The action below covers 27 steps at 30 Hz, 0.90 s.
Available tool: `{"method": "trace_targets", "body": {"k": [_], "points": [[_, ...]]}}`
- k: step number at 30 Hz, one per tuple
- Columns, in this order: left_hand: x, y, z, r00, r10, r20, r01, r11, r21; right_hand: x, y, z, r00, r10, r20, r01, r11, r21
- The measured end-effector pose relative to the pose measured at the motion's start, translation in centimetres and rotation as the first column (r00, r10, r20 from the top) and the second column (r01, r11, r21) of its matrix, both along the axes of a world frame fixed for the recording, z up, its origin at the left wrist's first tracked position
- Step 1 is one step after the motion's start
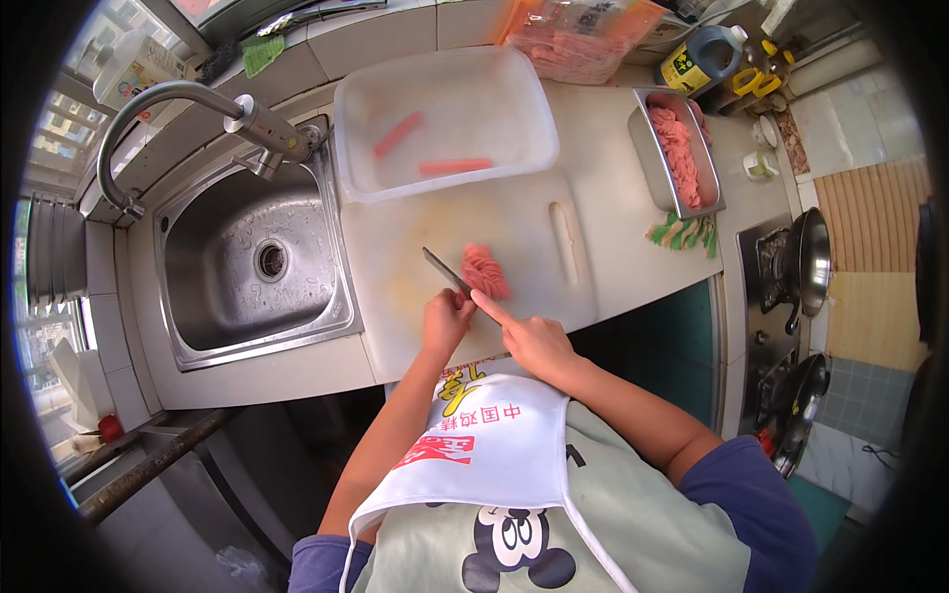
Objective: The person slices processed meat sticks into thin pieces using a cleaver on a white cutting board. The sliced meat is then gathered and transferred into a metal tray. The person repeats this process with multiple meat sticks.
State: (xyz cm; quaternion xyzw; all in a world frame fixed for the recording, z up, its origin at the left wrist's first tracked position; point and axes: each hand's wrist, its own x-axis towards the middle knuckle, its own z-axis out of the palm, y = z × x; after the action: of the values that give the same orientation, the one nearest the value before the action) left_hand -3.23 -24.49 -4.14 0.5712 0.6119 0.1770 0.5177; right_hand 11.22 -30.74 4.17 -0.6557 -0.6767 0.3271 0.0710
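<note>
My right hand (540,345) grips a kitchen knife (442,267), its index finger stretched along the blade. The blade slants over a white plastic cutting board (400,296), its tip pointing up and left. My left hand (447,320) has its fingers curled against the near side of the blade; whether anything is pinched in them is hidden. Just right of the blade lies a small heap of sliced pink meat-like food (485,272). Beyond the board, a translucent plastic bin (511,111) holds two pink sticks (454,166) of similar colour.
A steel sink (222,296) with a faucet (259,130) lies left. At right stand a steel pan (643,148) of pink shreds (675,152), a green striped cloth (686,236) and a stove with a wok (814,259). A bag of pink sticks (578,44) and bottles (700,59) line the back.
</note>
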Motion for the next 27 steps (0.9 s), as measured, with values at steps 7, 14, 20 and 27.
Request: {"method": "trace_targets", "body": {"k": [7, 14, 20, 27], "points": [[-0.2, -0.3, 0.2, 1.000, -0.007, 0.012, 0.007, 0.999, 0.033, -0.2, 0.2, -1.3, 0.999, -0.007, -0.046, 0.011, 0.997, 0.080], [-0.1, -0.4, -0.3, 1.000, -0.013, 0.013, 0.012, 0.999, 0.034, -1.0, 1.3, -2.1, 0.999, -0.031, -0.035, 0.035, 0.995, 0.095], [-0.3, -0.7, 0.2, 1.000, 0.022, 0.022, -0.022, 1.000, 0.000, 0.0, 0.4, 0.3, 1.000, 0.020, -0.001, -0.020, 0.998, -0.064], [-0.4, -0.3, -0.7, 1.000, -0.013, -0.023, 0.014, 0.997, 0.075, 0.2, -0.1, -0.6, 0.997, -0.016, -0.070, 0.018, 0.999, 0.034]]}}
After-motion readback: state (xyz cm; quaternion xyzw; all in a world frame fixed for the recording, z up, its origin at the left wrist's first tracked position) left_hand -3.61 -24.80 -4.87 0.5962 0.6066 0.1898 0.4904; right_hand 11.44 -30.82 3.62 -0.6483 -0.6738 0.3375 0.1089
